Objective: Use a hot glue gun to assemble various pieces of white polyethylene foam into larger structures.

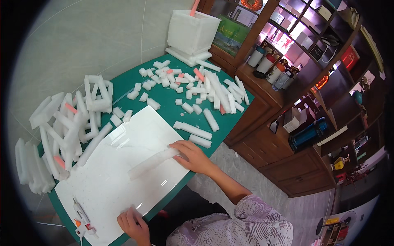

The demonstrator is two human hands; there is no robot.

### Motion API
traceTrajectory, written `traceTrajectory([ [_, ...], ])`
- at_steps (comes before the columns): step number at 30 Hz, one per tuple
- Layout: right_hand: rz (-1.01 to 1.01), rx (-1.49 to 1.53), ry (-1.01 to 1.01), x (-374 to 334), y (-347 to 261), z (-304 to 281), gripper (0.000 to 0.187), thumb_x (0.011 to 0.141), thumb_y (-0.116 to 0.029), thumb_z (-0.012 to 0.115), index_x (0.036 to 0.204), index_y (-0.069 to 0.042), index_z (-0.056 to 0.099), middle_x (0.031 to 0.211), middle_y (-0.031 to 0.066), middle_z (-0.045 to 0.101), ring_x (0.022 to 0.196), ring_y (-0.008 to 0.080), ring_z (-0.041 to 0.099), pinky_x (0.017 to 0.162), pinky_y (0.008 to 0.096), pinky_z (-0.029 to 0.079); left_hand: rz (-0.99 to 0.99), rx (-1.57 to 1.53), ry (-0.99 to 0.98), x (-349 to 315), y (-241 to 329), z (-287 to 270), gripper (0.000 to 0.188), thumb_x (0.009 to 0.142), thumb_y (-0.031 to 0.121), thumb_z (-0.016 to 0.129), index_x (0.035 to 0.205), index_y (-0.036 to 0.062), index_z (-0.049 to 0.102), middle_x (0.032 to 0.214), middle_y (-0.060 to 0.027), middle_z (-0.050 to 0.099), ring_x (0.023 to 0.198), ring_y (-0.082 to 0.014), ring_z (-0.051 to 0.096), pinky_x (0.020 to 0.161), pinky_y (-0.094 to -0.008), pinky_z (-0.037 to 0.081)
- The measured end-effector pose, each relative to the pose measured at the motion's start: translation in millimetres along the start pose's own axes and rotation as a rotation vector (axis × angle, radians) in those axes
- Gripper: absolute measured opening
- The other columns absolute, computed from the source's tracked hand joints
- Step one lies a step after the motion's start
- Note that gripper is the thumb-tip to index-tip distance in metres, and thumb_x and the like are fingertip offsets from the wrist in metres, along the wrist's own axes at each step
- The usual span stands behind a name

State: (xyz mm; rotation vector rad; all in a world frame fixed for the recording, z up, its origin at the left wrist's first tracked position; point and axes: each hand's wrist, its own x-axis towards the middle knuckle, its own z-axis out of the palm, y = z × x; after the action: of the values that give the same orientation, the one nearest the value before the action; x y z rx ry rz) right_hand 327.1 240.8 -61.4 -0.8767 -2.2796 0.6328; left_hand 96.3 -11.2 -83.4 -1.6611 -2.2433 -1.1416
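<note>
A long white foam strip [154, 160] lies slanted over a glossy white board [111, 164]. My right hand [191, 156] grips its right end between thumb and fingers. At the board's near edge rests my left hand [133, 224], fingers loosely bent and thumb apart, with nothing visible in it. To its left, a white and orange hot glue gun [82, 215] lies on the board's near left corner, its nozzle pointing away from me.
Foam frames [98, 94] and leaning strips [35, 168] are heaped at the left. Several small foam blocks [153, 103] and longer strips [219, 90], some pink, cover the green mat [164, 119]. A white foam box [191, 33] stands at the back, beside a wooden cabinet [262, 143].
</note>
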Motion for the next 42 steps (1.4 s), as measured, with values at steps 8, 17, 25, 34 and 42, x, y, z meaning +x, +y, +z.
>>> traceTrajectory([
  [8,-0.059,-0.168,0.171,23.6,13.0,-30.0,0.043,0.086,-0.010,0.067,0.128,-0.004,0.059,0.127,0.0174,0.059,0.117,0.0370,0.055,0.102,0.0430,0.043,-0.060,-0.010,-0.012,-0.4,1.7,2.9,0.020,0.086,-0.002,0.059,0.104,-0.0037,0.065,0.092,-0.0152,0.061,0.089,-0.0352,0.056,0.080,-0.0443,0.046],
  [17,0.219,-0.684,0.461,36.9,104.9,-112.1,0.058,0.083,-0.025,0.074,0.134,-0.005,0.055,0.140,0.0276,0.047,0.124,0.0426,0.050,0.108,0.0466,0.037,-0.029,-0.015,-0.028,-2.6,-1.9,1.6,0.022,0.086,-0.004,0.058,0.107,-0.0037,0.064,0.096,-0.0152,0.062,0.092,-0.0357,0.056,0.081,-0.0456,0.046],
  [25,0.399,-0.507,0.308,33.6,160.7,-118.5,0.061,0.080,-0.027,0.074,0.134,-0.006,0.055,0.144,0.0298,0.041,0.125,0.0481,0.048,0.106,0.0486,0.041,-0.028,-0.016,-0.028,-5.9,-4.2,1.7,0.021,0.086,-0.003,0.059,0.107,-0.0026,0.064,0.096,-0.0148,0.062,0.092,-0.0354,0.056,0.081,-0.0458,0.046],
  [34,0.401,-0.366,0.510,32.6,167.7,-134.8,0.045,0.081,-0.016,0.070,0.123,-0.003,0.062,0.119,0.0209,0.064,0.107,0.0368,0.063,0.091,0.0422,0.051,-0.017,-0.006,-0.015,-4.6,-3.6,0.8,0.020,0.086,-0.003,0.060,0.105,-0.0026,0.065,0.095,-0.0145,0.062,0.091,-0.0350,0.056,0.080,-0.0452,0.047],
  [42,0.484,-0.056,0.629,16.9,161.5,-149.8,0.041,0.087,-0.010,0.067,0.127,-0.001,0.060,0.127,0.0150,0.062,0.105,0.0250,0.066,0.085,0.0340,0.053,0.001,-0.024,0.006,-1.6,-0.1,0.4,0.018,0.083,-0.005,0.059,0.101,-0.0050,0.062,0.093,-0.0173,0.062,0.088,-0.0363,0.057,0.077,-0.0440,0.046],
])
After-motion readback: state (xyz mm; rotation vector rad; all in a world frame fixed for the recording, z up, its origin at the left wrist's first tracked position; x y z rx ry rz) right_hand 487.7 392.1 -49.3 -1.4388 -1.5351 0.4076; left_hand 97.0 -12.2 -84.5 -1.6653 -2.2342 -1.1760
